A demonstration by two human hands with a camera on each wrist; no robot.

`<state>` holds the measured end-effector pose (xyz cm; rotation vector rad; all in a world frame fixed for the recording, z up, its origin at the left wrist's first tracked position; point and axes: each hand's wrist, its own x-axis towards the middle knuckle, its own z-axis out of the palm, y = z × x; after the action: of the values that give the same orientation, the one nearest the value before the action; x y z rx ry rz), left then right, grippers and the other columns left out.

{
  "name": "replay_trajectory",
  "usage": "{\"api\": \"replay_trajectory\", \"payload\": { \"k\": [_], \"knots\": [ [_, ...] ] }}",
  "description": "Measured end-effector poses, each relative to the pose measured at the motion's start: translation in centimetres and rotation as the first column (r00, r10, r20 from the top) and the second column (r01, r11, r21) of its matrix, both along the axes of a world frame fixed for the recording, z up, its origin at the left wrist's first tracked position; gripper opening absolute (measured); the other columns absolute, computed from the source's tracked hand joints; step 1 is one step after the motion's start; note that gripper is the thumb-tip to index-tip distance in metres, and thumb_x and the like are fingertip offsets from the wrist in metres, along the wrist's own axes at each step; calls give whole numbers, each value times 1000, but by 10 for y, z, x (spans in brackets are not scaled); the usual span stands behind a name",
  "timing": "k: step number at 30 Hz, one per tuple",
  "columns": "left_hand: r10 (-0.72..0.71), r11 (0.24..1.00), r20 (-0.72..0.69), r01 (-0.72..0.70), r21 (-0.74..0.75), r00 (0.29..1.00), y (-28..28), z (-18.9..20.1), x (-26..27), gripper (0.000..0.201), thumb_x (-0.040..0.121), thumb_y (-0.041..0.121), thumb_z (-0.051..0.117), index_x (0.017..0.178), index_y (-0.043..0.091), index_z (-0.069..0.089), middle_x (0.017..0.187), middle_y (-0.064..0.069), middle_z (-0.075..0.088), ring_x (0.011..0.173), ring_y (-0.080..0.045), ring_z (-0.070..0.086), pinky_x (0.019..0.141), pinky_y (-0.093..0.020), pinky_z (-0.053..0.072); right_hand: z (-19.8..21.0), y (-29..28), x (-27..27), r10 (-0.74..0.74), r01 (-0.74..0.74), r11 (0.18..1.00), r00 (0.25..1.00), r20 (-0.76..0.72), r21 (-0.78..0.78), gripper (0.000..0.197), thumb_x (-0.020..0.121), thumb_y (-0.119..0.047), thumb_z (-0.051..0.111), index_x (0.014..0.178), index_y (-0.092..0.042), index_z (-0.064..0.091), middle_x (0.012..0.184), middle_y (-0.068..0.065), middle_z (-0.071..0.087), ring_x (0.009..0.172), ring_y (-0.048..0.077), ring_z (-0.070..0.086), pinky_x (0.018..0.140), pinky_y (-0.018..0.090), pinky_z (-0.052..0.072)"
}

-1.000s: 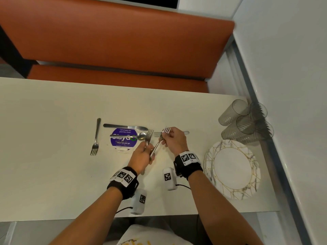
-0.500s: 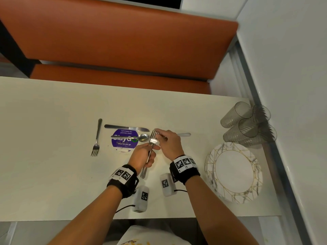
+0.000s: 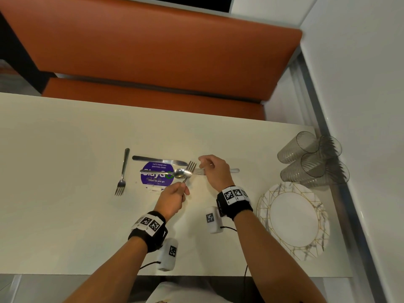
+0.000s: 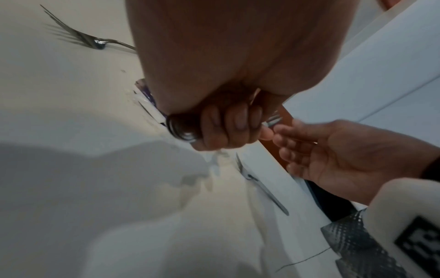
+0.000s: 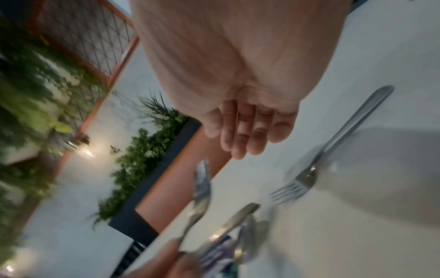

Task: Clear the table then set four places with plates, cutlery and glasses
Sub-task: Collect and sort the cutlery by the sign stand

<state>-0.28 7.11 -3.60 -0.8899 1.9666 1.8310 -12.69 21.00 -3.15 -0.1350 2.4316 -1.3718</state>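
My left hand (image 3: 180, 192) grips the handle of a fork (image 3: 190, 166), tines pointing away from me above the table (image 3: 65, 149). In the left wrist view, stacked handle ends (image 4: 183, 131) show in that fist (image 4: 228, 124), so it may hold more than one piece. Just to the right hovers my right hand (image 3: 204, 164), fingers loosely relaxed and empty (image 5: 247, 131). It is above a second fork (image 3: 234, 171) lying flat. A spoon (image 3: 180, 172) lies across a purple sticker (image 3: 157, 180). A knife (image 3: 159, 160) lies behind it, and a third fork (image 3: 122, 171) to the left.
A white plate with gold lines (image 3: 293, 219) sits near the right front of the table. Several clear ribbed glasses (image 3: 312, 158) lie stacked on their sides against the wall. An orange bench (image 3: 153, 62) runs behind the table.
My right hand passed the fork it held into my left hand, let go and drew back to the right. The left hand stayed in place, gripping.
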Motion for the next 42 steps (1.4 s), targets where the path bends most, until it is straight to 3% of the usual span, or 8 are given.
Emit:
{"api": "replay_trajectory", "payload": {
  "k": [5,9,14,20,27,35,39,42],
  "knots": [
    [43,994,-10,-44,-97,999,-16,-13,7,25,109,22,45,102,11,66,74,3,54,60,-11,44,54,-24,37,-38,15,-18,308,-206,779,948,-75,592,30,93,-10,62,120,-20,67,116,3,61,110,25,49,93,40,44],
    [103,994,-3,-103,-43,995,-24,-14,8,23,108,19,46,102,7,65,70,-2,51,54,-10,42,45,-20,36,-46,19,-21,463,-317,630,886,-16,710,25,89,-9,66,111,-20,66,113,2,60,109,25,50,88,35,41],
    [104,993,-39,-106,-57,994,-27,-6,0,22,108,14,43,101,6,62,70,-12,62,49,-19,55,44,-26,43,-42,20,-22,320,-320,748,941,107,581,15,91,-5,65,101,-16,68,108,8,66,98,22,61,86,37,54],
    [134,991,-113,-134,12,984,-21,2,-24,25,111,19,38,101,12,60,99,-12,77,91,-30,76,73,-45,62,-1,5,-11,61,-77,986,992,108,148,7,91,-14,67,97,-16,70,88,-1,70,76,11,61,74,23,48],
    [28,997,-146,-37,-62,989,-5,19,-24,24,111,26,39,101,15,57,73,-11,67,53,-19,61,45,-25,45,27,-23,13,34,-7,993,974,224,-120,10,90,-20,73,97,-15,68,82,3,74,63,11,62,56,19,46],
    [129,986,-111,-115,123,985,-37,24,-2,24,110,19,41,100,7,58,65,-7,59,51,-20,52,46,-29,41,36,-57,7,-25,30,996,998,64,-79,10,93,-27,69,90,-19,74,83,-1,77,67,15,71,71,34,59],
    [156,944,-59,-131,303,986,-69,31,6,30,109,18,41,112,2,66,78,-19,69,57,-30,64,52,-32,49,45,-87,25,-41,41,996,999,-3,-83,7,91,-15,71,92,-11,77,77,-2,73,61,1,66,61,16,52],
    [166,930,-30,-146,338,986,-102,34,11,35,106,22,43,110,2,72,80,-19,70,56,-28,62,53,-32,45,46,-118,39,-35,30,994,998,-48,-105,10,88,-10,73,95,-18,74,77,2,70,64,17,70,62,33,60]
  ]
}}
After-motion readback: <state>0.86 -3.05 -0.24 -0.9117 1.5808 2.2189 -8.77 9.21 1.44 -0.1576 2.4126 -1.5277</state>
